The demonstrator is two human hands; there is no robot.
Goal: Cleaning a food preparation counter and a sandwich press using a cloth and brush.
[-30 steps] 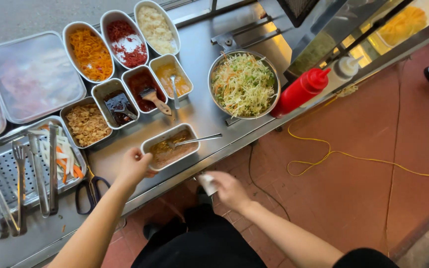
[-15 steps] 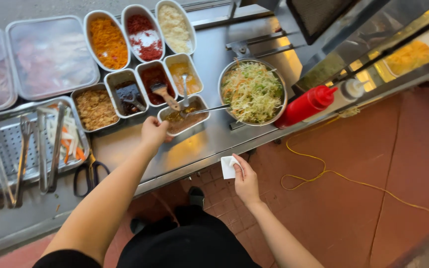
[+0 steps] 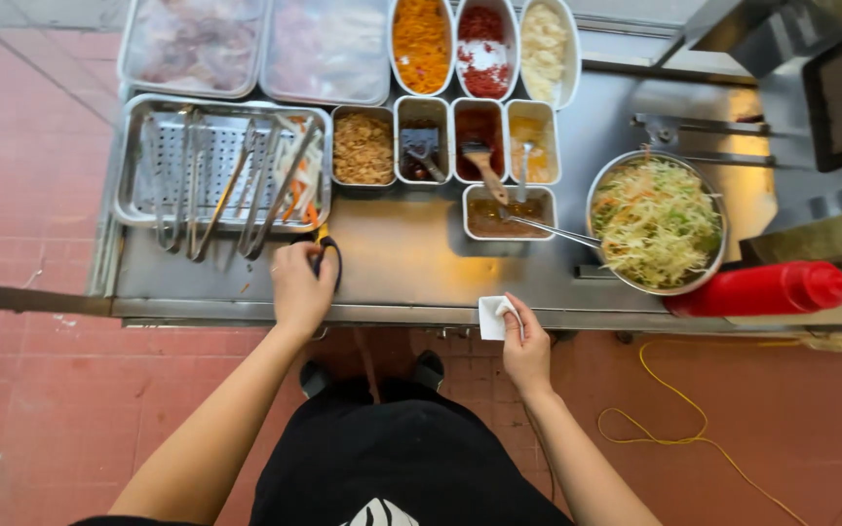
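The person stands at the near edge of a steel worktop [image 3: 411, 263]. The left hand [image 3: 301, 287] is curled down over a pair of scissors [image 3: 325, 255] with black handles, fingers closing on the handles, just near of a perforated metal tray [image 3: 148, 200] that holds several tongs [image 3: 211, 185]. The right hand [image 3: 526, 343] sits at the worktop's near edge and pinches a small folded white paper [image 3: 492, 317] between thumb and fingers. Farther back stand small steel tubs of sauces and toppings; one tub of brown sauce [image 3: 509, 214] lies just far of the right hand, with a spoon handle sticking out to the right. To the right is a round bowl of shredded cabbage salad [image 3: 655, 222], and near it a red squeeze bottle [image 3: 767, 287] lies on its side.
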